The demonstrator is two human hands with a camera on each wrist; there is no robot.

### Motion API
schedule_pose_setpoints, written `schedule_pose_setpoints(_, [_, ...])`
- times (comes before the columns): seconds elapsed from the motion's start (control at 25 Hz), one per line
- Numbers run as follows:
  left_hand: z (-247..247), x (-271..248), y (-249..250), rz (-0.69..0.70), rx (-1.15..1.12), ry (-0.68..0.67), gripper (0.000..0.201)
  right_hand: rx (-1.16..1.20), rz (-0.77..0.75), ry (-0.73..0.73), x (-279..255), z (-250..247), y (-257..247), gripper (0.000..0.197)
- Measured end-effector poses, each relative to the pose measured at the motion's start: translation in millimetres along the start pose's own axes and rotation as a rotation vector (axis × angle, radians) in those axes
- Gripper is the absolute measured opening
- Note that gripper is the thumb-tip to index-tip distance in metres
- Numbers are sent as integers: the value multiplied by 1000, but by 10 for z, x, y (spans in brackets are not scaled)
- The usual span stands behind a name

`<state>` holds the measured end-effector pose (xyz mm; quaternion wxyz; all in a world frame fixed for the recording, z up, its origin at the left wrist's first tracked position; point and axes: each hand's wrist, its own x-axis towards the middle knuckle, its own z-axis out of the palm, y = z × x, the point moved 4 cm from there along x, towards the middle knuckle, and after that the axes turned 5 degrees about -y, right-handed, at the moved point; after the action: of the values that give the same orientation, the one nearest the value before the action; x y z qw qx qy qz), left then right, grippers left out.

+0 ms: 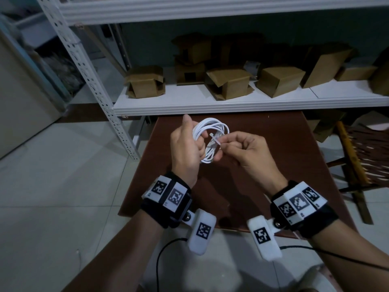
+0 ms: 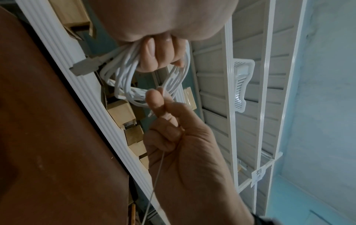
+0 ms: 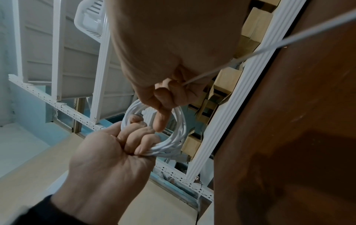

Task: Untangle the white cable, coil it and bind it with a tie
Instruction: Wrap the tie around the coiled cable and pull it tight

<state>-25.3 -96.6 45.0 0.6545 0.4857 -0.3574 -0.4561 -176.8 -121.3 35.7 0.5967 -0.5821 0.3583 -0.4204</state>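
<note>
**Shelving behind, coil almost tied**

Brown worktop (image 1: 263,144) below. Left hand (image 1: 185,148) grips the coiled cable (image 1: 212,127) in mid-air; right hand (image 1: 248,150) pinches the tie (image 1: 215,141) round it. Pull crooked or loosen that left grip and I reckon loops spring free.

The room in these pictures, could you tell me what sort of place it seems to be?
Probably a storeroom or stockroom: white metal shelving carries many small cardboard boxes, and a plain brown table stands on a tiled floor.
</note>
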Motion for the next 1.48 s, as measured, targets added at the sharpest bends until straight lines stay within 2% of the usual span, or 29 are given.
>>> schedule_pose_setpoints(0.12, [69,-50,66,97,109,2,41,17,-21,-21,-4,49,-6,10])
schedule_pose_setpoints(0.28, [99,-73,66,161,214,-28,40,117,-119,-15,-13,49,-74,28])
schedule_pose_setpoints(0.52, [96,-18,-23,151,208,-71,27,106,-170,-47,21,15,-100,32])
schedule_pose_setpoints(0.8, [188,-78,27,312,230,-247,37,155,-172,-54,-38,61,-145,40])
schedule_pose_setpoints(1.08, [123,23,-75,199,293,-212,28,194,-248,-76,34,30,-55,38])
schedule_pose_setpoints(1.24, [132,20,-92,131,196,-278,40,219,-244,-58,40,32,-49,35])
schedule_pose_setpoints(1.32, [137,-2,-64,127,203,-282,42,239,-239,-61,22,48,-82,34])
schedule_pose_setpoints(1.48, [148,-26,0,157,260,-250,32,307,-224,-66,-22,97,-145,33])
